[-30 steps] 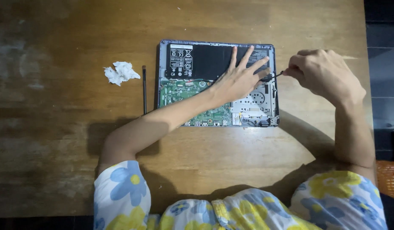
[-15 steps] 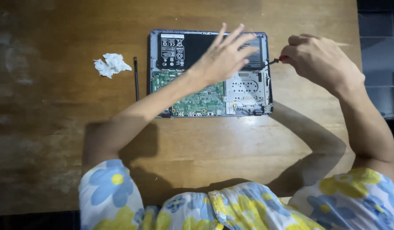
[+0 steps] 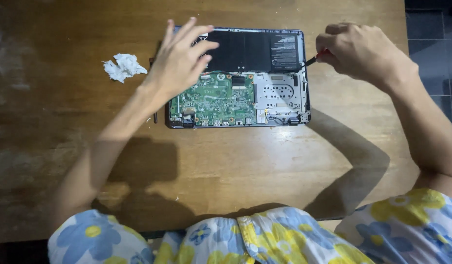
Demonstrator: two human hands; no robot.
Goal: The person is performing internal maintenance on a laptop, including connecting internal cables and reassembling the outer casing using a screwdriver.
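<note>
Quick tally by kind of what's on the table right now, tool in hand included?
Opened laptop, internals showing: 1
Screwdriver, gripped in the right hand: 1
Crumpled white tissue: 1
Thin dark rod-like tool, mostly hidden under the left hand: 1
Total: 4

This looks like a room in a home turned into a makeshift repair spot rather than a fitted workshop. The work surface is a worn wooden table (image 3: 64, 161), scuffed and stained (more a dining or desk top than a bench), with dark floor tiles (image 3: 431, 29) showing past its edge beyond the right hand (image 3: 358, 51). Under the left hand (image 3: 179, 61) lies an opened laptop (image 3: 240, 78), its green circuit board bare. A crumpled white tissue (image 3: 123, 67) sits just left of that hand. The person wears soft flower-printed house clothes (image 3: 245, 239).
</note>
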